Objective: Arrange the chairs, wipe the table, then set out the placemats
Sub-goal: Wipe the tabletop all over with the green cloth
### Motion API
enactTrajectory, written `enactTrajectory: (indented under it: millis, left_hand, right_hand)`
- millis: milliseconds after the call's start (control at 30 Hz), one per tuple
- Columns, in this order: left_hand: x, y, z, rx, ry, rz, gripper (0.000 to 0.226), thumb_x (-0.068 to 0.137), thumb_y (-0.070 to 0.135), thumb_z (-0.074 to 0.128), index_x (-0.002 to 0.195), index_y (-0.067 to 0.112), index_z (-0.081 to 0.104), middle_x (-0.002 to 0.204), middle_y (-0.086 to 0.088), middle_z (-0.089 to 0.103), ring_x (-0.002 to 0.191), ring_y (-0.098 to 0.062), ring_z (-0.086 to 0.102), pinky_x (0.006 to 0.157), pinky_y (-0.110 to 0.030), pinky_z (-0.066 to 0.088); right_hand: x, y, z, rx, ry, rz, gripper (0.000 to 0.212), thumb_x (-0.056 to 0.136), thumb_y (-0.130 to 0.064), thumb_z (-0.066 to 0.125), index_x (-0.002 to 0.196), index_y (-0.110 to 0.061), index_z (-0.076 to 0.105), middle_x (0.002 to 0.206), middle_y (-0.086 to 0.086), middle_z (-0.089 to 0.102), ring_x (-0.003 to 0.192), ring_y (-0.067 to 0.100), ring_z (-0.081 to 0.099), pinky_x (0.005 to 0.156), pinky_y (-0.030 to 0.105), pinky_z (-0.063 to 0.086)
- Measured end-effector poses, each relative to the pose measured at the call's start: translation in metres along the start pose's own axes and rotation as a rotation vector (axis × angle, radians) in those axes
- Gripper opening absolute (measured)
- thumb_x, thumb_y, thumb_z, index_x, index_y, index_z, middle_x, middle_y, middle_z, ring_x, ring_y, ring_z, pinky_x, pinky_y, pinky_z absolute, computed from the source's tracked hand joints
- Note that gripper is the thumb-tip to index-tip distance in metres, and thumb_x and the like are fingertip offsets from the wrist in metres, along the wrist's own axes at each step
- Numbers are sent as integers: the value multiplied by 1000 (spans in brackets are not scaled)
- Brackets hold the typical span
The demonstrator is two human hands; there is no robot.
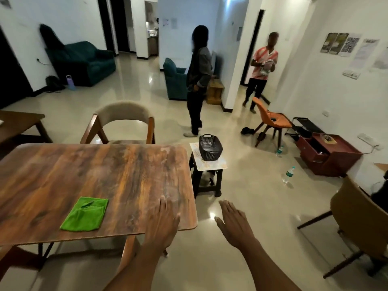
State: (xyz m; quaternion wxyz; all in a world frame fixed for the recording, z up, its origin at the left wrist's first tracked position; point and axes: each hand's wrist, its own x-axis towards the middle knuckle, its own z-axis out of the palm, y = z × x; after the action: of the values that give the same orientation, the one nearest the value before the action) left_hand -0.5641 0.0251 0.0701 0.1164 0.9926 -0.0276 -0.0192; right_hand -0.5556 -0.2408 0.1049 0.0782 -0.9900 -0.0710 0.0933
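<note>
- The left hand (162, 224) is flat and open over the near right corner of the counter (117, 171), fingers spread and holding nothing. It looks to be steadying the person at that corner; the blur makes it hard to tell whether the palm really touches the wood.
- The right hand (234, 222) hangs out past the counter's edge over the floor, open as well, its grip empty. It points towards the tan chair (354, 221) standing well apart at the right, so I judge that chair is the next thing to fetch.
- The beige chair (123, 122) is already drawn up at the far side of the counter, its back to the room, which suits a seat put in place.
- Another wooden chair frame (128, 253) shows under the near edge, pushed in.
- The green cloth (85, 214) lies folded flat on the near part of the counter, left of the left hand and clear of it. It seems parked there ready for the wiping, which has not begun.
- The dark basket (210, 147) sits on a small stool (206, 169) just beside the counter's far right corner. The patterned sheet under it may be a placemat.
- No placemats lie on the counter.
</note>
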Motion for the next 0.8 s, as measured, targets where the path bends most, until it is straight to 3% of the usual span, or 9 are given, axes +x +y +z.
enactTrajectory:
  millis: [200, 367, 533, 600, 733, 800]
  left_hand:
    - [41, -41, 13, 80, -18, -175, 68, 106, 49, 29, 134, 2, 69, 134, -20, 71, 117, -32, 74, 86, -49, 63]
    - [53, -71, 5, 120, -35, -323, 67, 94, 47, 39, 130, 3, 73, 131, -19, 72, 118, -31, 74, 85, -45, 63]
    - [50, -107, 11, 133, -39, -482, 65, 102, 51, 35, 148, 8, 54, 149, -14, 59, 138, -30, 57, 103, -46, 51]
    - [43, -114, 13, 119, -47, -559, 72, 101, 52, 26, 146, 5, 56, 153, -19, 57, 140, -33, 57, 105, -49, 51]
    - [37, -126, 10, 57, -97, -626, 96, 91, 58, -10, 167, 8, 17, 176, -15, 15, 164, -28, 14, 129, -48, 20]
    - [37, -138, 6, 74, -93, -654, 98, 89, 59, -12, 168, 8, 15, 176, -14, 15, 164, -27, 13, 130, -48, 19]
  right_hand:
    - [90, -26, 11, -17, -74, -181, 111, 76, -67, -18, 172, -15, 2, 180, 5, -1, 167, 20, 1, 131, 37, 14]
    - [175, -45, 26, -7, -119, -330, 121, 86, -80, -23, 168, -4, 22, 176, 15, 23, 165, 30, 22, 131, 46, 27]
    - [220, -91, 49, -38, -199, -478, 85, 104, -66, 9, 171, -13, 10, 180, 7, 12, 167, 22, 11, 131, 40, 23]
    - [225, -107, 66, -44, -250, -540, 88, 100, -66, 4, 170, -13, 10, 180, 8, 11, 166, 21, 12, 131, 39, 22]
    - [235, -132, 102, -63, -334, -622, 102, 86, -66, -12, 171, -13, 8, 180, 8, 8, 167, 21, 10, 131, 36, 17]
    - [241, -148, 115, -58, -365, -652, 100, 89, -68, -10, 171, -14, 8, 180, 8, 5, 167, 21, 7, 131, 37, 16]
